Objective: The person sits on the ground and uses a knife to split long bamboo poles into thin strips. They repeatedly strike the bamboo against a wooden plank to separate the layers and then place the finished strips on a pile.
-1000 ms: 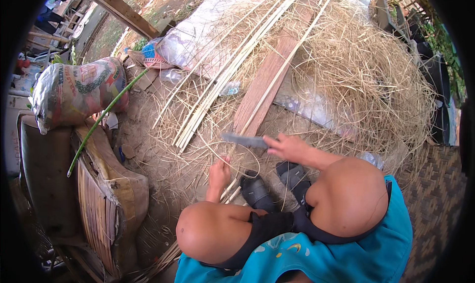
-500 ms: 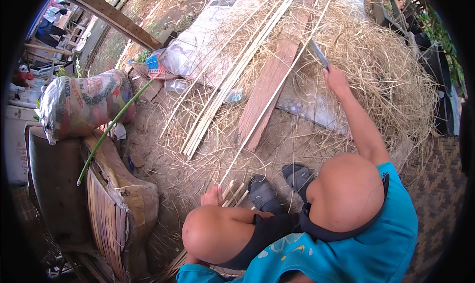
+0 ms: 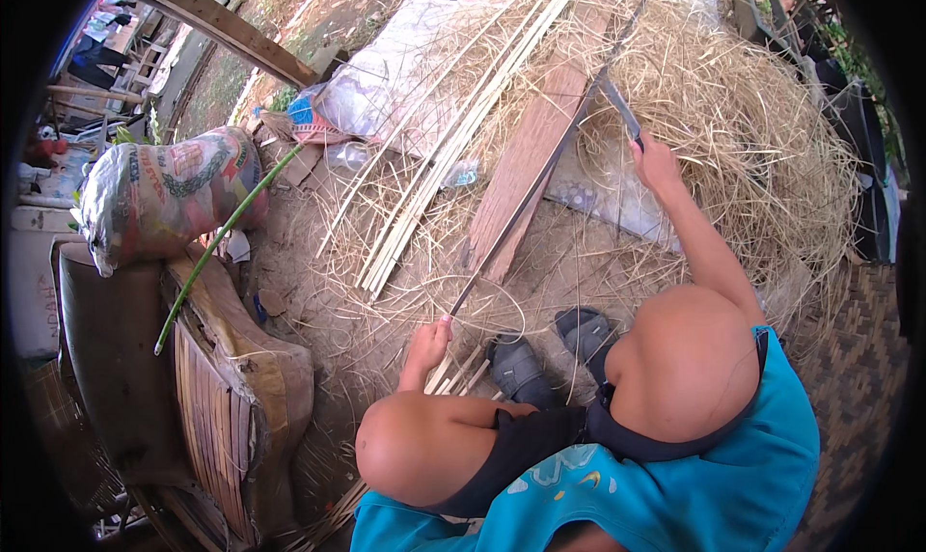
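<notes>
My left hand (image 3: pixel 427 344), in front of my left knee, is closed on the near end of a long thin strip (image 3: pixel 526 203), which looks like split bamboo with its dark side showing. The strip slants away to the far right across a brown wooden plank (image 3: pixel 529 176). Farther off on the right, my right hand (image 3: pixel 658 164) grips the handle of a knife (image 3: pixel 618 106). The blade points away from me and its far part meets or overlaps the strip; whether they touch I cannot tell.
Pale strips (image 3: pixel 453 166) lie side by side left of the plank. A heap of curly shavings (image 3: pixel 743 137) spreads on the right. At left are a stuffed sack (image 3: pixel 174 200), a green stalk (image 3: pixel 217 238) and a worn seat (image 3: pixel 265 378). Cut pieces (image 3: pixel 453 376) lie by my sandals (image 3: pixel 521 369).
My left hand has moved forward and slightly right, up from beside the knee. The strip showed pale before and shows dark now. My right hand with the knife has barely moved.
</notes>
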The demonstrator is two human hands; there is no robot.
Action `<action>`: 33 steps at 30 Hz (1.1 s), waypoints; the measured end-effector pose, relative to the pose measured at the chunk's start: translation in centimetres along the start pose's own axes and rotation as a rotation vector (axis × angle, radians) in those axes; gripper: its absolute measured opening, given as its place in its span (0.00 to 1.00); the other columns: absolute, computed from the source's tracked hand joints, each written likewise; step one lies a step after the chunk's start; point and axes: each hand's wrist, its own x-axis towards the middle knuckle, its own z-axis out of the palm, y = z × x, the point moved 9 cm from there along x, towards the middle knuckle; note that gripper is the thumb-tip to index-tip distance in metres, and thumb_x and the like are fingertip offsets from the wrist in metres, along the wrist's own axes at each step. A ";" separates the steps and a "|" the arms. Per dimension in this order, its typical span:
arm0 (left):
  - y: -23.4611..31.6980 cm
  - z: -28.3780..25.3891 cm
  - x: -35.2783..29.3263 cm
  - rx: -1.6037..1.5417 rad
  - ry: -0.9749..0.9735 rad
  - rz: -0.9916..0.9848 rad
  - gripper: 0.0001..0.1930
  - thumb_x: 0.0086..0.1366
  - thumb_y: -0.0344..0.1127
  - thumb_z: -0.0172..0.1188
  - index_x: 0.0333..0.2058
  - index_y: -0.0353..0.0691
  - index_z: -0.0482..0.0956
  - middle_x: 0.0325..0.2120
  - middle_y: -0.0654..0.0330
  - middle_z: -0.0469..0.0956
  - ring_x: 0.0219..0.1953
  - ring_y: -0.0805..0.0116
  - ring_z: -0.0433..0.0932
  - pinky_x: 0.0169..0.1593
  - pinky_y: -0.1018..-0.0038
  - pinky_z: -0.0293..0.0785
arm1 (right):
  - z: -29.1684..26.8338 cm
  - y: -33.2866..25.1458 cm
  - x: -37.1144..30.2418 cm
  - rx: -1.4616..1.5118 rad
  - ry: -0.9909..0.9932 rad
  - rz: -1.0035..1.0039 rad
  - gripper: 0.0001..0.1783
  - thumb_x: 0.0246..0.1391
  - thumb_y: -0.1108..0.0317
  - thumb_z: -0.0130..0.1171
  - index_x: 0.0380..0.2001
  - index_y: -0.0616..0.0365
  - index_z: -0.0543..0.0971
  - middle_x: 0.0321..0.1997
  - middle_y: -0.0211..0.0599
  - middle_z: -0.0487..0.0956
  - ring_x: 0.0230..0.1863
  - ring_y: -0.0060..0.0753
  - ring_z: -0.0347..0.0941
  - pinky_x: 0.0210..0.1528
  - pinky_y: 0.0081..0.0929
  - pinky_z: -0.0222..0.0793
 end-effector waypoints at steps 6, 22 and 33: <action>7.8 0.4 -0.2 0.368 0.179 0.128 0.24 0.77 0.52 0.42 0.34 0.36 0.73 0.22 0.36 0.78 0.29 0.31 0.79 0.35 0.42 0.73 | 9.1 -13.1 -18.1 0.064 -0.445 -0.562 0.28 0.66 0.49 0.52 0.65 0.47 0.67 0.38 0.60 0.78 0.38 0.66 0.79 0.41 0.56 0.77; -3.2 -4.4 -9.0 0.070 -0.052 -0.291 0.30 0.77 0.55 0.44 0.37 0.30 0.82 0.16 0.63 0.75 0.18 0.71 0.70 0.28 0.68 0.70 | 7.9 -5.7 -10.5 0.104 -0.189 -0.382 0.24 0.67 0.48 0.52 0.60 0.46 0.71 0.37 0.57 0.80 0.33 0.65 0.79 0.39 0.53 0.77; -4.1 -5.2 -12.3 0.039 0.277 -0.249 0.25 0.74 0.52 0.52 0.34 0.31 0.81 0.21 0.49 0.77 0.25 0.55 0.76 0.32 0.59 0.68 | 4.0 -3.8 -4.9 -0.063 -0.240 -0.308 0.25 0.68 0.48 0.49 0.61 0.47 0.69 0.37 0.55 0.81 0.43 0.61 0.80 0.47 0.55 0.75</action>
